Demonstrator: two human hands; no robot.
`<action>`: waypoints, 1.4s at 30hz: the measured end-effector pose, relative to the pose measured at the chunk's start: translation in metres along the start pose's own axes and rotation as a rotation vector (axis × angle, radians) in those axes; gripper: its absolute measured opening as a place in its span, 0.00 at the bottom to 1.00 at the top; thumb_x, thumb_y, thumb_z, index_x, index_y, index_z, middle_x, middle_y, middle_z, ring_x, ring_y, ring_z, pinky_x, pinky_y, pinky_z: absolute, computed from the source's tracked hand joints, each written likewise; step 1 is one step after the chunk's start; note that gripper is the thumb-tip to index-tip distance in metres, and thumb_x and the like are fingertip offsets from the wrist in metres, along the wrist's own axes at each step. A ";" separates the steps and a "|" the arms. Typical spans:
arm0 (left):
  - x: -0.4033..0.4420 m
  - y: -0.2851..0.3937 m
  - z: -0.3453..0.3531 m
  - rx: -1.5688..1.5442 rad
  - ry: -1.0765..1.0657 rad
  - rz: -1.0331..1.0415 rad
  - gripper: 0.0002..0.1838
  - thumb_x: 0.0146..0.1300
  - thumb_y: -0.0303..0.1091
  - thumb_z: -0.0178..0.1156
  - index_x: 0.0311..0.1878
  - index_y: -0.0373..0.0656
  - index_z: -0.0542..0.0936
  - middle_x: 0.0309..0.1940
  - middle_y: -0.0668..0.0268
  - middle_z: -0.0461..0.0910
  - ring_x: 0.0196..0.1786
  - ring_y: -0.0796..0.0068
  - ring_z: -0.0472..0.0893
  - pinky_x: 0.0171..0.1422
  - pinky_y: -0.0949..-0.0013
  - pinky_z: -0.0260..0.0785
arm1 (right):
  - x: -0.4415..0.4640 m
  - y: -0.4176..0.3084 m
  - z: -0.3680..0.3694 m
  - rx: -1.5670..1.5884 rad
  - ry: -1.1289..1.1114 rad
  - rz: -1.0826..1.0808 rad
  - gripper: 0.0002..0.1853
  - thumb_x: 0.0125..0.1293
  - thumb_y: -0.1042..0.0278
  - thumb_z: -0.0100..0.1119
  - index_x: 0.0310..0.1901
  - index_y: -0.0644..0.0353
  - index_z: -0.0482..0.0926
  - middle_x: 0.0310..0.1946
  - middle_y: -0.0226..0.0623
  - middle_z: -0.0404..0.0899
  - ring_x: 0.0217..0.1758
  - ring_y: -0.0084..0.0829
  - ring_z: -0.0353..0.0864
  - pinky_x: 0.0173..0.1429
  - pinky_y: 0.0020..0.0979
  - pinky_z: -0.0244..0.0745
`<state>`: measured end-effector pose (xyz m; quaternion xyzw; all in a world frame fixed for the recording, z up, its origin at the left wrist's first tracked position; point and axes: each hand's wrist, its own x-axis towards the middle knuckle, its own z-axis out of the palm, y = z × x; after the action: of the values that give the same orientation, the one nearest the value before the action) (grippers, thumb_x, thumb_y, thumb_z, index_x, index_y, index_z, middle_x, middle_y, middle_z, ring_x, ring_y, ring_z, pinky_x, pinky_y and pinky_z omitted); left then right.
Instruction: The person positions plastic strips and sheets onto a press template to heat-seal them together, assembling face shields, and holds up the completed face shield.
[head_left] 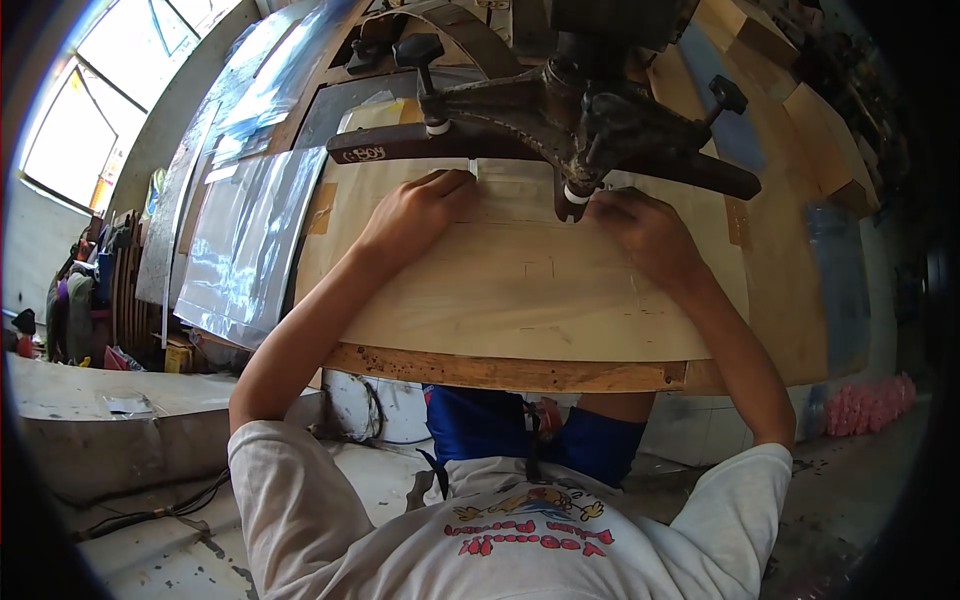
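Note:
My left hand [425,208] rests on the pale board [520,300], its fingers curled together close to the dark press bar [400,143]. My right hand [648,232] is pinched closed beside the press's white-collared screw tip [577,192]. Between my hands lies what looks like a thin clear plastic piece [515,200], its edges faint against the board. My fingertips meet its two sides; the exact grip is partly hidden. Over the board stands the dark metal press [520,100], with its bar running across just beyond my fingers.
Clear plastic sheets [245,240] lie stacked to the left, with more plastic [275,85] farther back. Cardboard pieces [825,140] stand at the right. A wooden edge [510,368] borders the board in front of me. A pink bundle [870,405] sits low at the right.

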<state>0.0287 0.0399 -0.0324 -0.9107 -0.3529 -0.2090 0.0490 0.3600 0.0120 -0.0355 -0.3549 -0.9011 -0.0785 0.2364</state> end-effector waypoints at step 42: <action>0.000 0.000 -0.003 -0.083 -0.030 -0.031 0.12 0.59 0.25 0.60 0.47 0.42 0.78 0.53 0.60 0.81 0.47 0.54 0.86 0.50 0.58 0.83 | -0.003 0.000 0.005 0.004 0.043 0.018 0.13 0.60 0.75 0.60 0.48 0.62 0.82 0.40 0.41 0.85 0.46 0.38 0.87 0.55 0.37 0.84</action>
<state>0.0281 0.0391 -0.0300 -0.9094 -0.3587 -0.2103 0.0028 0.3600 0.0118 -0.0407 -0.3608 -0.8928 -0.0822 0.2570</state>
